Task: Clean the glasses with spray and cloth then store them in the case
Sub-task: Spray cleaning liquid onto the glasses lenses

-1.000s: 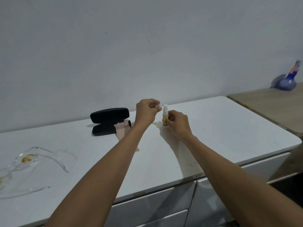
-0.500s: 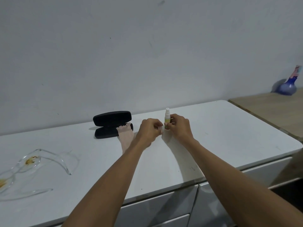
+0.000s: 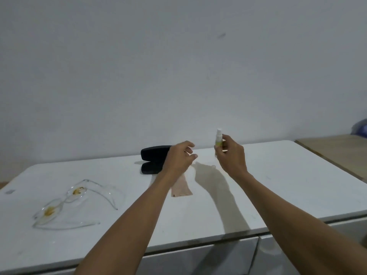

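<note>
Glasses (image 3: pixel 67 203): clear frame, lying on the white counter (image 3: pixel 278 185) at its near left, arms unfolded, well apart from both hands. Each lens carries a yellow-brown smear.

Spray bottle (image 3: pixel 218 140): small, white nozzle on top, pale green band lower down, held upright above the counter toward the far side. The right hand (image 3: pixel 231 155) grips it, fingers curled and pinching the bottle's lower body; the nozzle stands clear above them.

Left hand (image 3: pixel 178 157): just left of the bottle and not touching it, raised over the counter. Fingers loosely curled with small gaps between them; whether anything is held inside them cannot be told.

Case (image 3: pixel 154 160): black, open, at the far middle of the counter, partly hidden behind the left hand.

Cloth (image 3: pixel 181 188): pinkish, flat on the counter, just in front of the case and under the left wrist.

Right of the counter stands a wooden surface (image 3: pixel 337 153).
</note>
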Available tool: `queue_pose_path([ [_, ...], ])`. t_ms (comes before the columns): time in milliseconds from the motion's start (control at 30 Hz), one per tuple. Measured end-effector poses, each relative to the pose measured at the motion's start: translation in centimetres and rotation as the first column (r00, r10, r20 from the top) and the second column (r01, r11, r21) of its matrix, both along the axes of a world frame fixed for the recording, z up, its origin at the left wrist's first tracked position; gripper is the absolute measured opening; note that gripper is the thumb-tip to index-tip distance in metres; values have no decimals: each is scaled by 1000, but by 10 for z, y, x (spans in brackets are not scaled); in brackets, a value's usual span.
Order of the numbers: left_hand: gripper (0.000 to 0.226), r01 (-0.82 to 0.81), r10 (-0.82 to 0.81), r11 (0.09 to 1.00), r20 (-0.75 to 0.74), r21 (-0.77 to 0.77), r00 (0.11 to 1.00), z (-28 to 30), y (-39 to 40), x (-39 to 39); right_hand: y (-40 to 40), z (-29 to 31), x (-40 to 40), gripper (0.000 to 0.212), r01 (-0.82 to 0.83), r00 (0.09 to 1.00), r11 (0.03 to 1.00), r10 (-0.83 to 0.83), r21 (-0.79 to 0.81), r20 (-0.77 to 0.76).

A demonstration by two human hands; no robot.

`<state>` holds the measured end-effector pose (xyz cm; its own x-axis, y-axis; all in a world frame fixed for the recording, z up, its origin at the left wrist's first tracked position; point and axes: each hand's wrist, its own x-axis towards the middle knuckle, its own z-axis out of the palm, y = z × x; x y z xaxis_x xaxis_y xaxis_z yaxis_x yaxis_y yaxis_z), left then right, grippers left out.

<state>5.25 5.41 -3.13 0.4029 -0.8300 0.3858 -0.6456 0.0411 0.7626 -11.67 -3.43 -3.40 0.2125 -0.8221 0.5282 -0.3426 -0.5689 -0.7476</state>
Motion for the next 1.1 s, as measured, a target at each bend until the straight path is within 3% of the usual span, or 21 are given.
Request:
queue_pose_path([
  [233,25,-158,164,986,115,-59,980,29,84,62,67,31,66,69,-222,975,966,222,-135,-16],
  [400,24,-312,316,949,191,-48,930,34,168,111,124,32,120,66,-362,932,910,346,-201,-109],
  [633,18,-507,465,860,309,67,830,15,283,160,185,17,180,67,-521,852,843,507,-132,-131],
  [933,30,-487,422,859,318,161,849,-15,350,169,218,8,207,67,-564,818,823,547,-64,-175],
  [1100,19,-502,419,861,447,79,790,-25,347,172,224,4,209,67,-582,803,812,566,-38,-187],
])
